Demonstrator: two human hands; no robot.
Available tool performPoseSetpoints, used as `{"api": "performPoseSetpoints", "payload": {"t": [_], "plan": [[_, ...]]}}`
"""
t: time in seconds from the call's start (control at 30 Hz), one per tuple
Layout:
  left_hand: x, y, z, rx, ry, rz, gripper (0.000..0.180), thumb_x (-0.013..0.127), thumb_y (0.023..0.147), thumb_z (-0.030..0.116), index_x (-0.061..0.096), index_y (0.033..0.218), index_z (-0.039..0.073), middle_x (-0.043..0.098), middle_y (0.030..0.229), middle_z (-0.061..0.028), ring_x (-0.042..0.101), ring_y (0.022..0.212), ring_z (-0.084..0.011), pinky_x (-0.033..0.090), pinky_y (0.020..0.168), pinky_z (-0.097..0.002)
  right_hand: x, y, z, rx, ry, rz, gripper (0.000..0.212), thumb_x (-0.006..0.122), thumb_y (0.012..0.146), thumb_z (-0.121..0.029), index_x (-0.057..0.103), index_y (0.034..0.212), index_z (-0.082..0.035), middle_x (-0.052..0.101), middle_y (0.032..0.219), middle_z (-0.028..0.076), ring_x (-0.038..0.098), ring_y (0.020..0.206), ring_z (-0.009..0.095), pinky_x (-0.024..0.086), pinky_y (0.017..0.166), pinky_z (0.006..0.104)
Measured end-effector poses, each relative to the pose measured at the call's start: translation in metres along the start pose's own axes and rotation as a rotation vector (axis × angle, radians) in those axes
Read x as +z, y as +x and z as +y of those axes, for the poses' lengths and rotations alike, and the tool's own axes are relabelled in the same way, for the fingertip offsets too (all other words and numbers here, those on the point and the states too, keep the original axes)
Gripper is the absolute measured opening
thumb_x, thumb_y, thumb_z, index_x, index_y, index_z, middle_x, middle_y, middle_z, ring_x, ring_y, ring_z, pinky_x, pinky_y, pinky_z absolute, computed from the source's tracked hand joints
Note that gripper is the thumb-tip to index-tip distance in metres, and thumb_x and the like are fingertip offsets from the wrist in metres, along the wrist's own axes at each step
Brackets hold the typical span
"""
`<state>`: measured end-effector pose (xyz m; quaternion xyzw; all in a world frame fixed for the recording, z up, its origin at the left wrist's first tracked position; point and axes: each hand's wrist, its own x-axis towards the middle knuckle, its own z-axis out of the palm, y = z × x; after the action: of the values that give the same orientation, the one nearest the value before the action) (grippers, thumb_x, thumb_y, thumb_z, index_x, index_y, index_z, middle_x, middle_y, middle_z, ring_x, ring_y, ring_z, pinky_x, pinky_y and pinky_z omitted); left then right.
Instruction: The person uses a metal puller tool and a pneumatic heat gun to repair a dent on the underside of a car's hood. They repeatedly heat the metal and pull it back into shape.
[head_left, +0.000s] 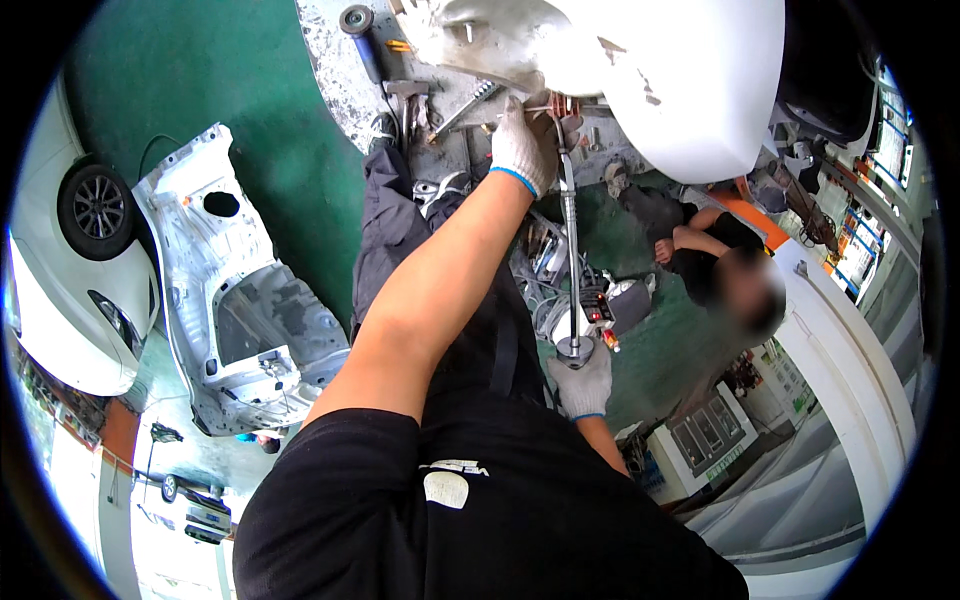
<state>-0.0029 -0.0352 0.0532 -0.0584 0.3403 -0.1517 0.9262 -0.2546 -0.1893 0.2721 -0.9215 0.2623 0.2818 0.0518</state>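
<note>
A long, shiny metal slide hammer (571, 230) runs from beside a white car body panel (700, 90) toward my body, with a round disc at its near end. My right hand (583, 382), in a white work glove, closes on that end just past the disc. Gloved alike, with a blue cuff, my left hand (520, 150) is raised at the panel's lower edge, next to the tool's far end and a small red clamp-like part (565, 104). Its fingers look curled, and whatever they grip is hidden.
An angle grinder (362, 42), a hammer (405, 92) and loose tools lie on the worn surface ahead. Cables and a grey machine (628, 302) stand beyond my right hand. Another person (715, 255) crouches at right. A bare metal panel (225, 290) and white car (70, 290) are left.
</note>
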Motion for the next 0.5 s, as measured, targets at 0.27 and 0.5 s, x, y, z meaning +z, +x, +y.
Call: {"api": "performPoseSetpoints", "payload": {"t": [0.27, 0.5], "plan": [[-0.063, 0.039, -0.029, 0.212, 0.259, -0.077, 0.069, 0.023, 0.108, 0.058, 0.042, 0.150, 0.006, 0.045, 0.156, -0.0186, 0.045, 0.139, -0.0348, 0.034, 0.114, -0.0494, -0.001, 0.002, 0.006, -0.026, -0.018, -0.022, 0.072, 0.087, 0.067, -0.030, 0.057, 0.123, 0.003, 0.060, 0.118, 0.022, 0.060, 0.110, 0.040, 0.049, 0.096, 0.0474], [0.002, -0.003, -0.009, 0.061, 0.233, 0.036, 0.070, 0.024, 0.106, 0.063, 0.055, 0.130, 0.006, 0.065, 0.118, -0.0150, 0.065, 0.094, -0.0300, 0.047, 0.069, -0.0386, 0.010, -0.003, 0.015, -0.035, -0.002, -0.017, 0.075, 0.088, 0.067, -0.030, 0.056, 0.125, 0.003, 0.059, 0.118, 0.023, 0.059, 0.111, 0.040, 0.050, 0.096, 0.0487]]}}
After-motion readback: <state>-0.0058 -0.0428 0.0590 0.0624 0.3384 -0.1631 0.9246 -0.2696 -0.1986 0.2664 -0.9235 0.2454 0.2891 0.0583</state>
